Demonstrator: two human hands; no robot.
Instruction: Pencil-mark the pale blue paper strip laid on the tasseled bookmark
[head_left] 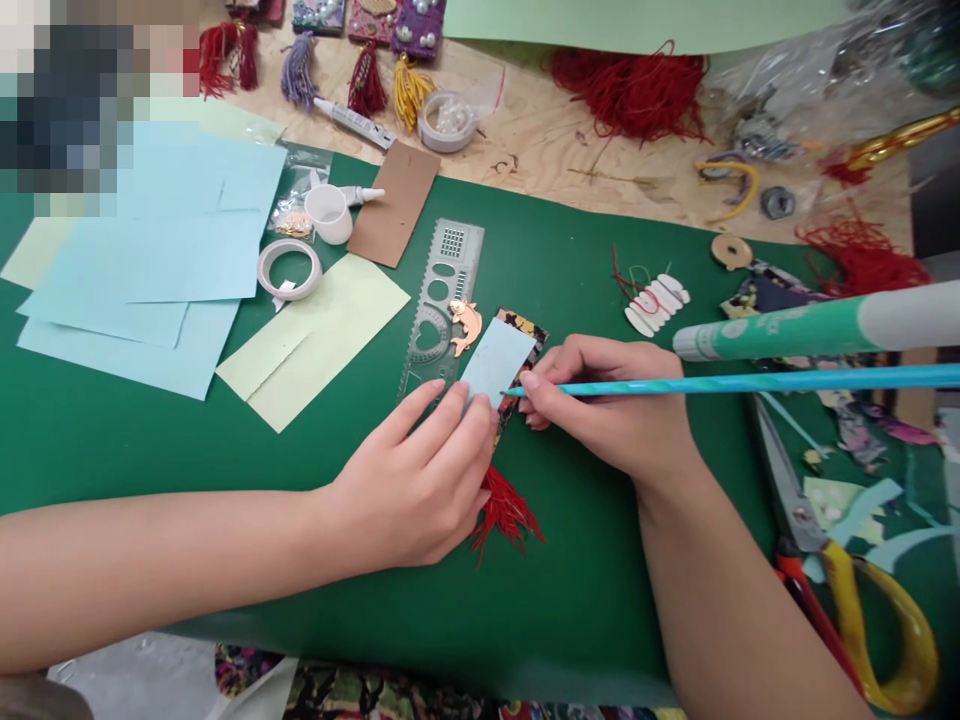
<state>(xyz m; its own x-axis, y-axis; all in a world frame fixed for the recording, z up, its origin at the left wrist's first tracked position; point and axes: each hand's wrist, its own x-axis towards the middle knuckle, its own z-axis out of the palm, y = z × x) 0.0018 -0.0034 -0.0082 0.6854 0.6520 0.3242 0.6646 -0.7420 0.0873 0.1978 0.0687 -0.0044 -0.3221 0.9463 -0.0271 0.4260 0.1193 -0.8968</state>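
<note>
While my left hand (pixel 420 480) lies flat with its fingers spread, it presses down the near end of the pale blue paper strip (pixel 496 362), so that grip is wide and pinning, not closed round anything. I see the strip lying on a dark patterned bookmark (pixel 531 340) on the green mat (pixel 150 450) in the middle of the desk, its long axis running from near-left up to far-right; a red tassel (pixel 506 515) trails out from under my left palm. Just beyond, a clear stencil ruler (pixel 439 300) carries a small copper fish charm (pixel 466 325). Right of the strip, my right hand (pixel 607 410) pinches a blue pencil (pixel 750 382) narrowly, the tip touching the strip's right edge and the shaft pointing away to the right. Both hands flank the strip closely. Far left, a white cup (pixel 328 213) looks empty; behind it a round tub (pixel 448 122) holds pearly beads. Scissors (pixel 840 570) lie at the far right.
</note>
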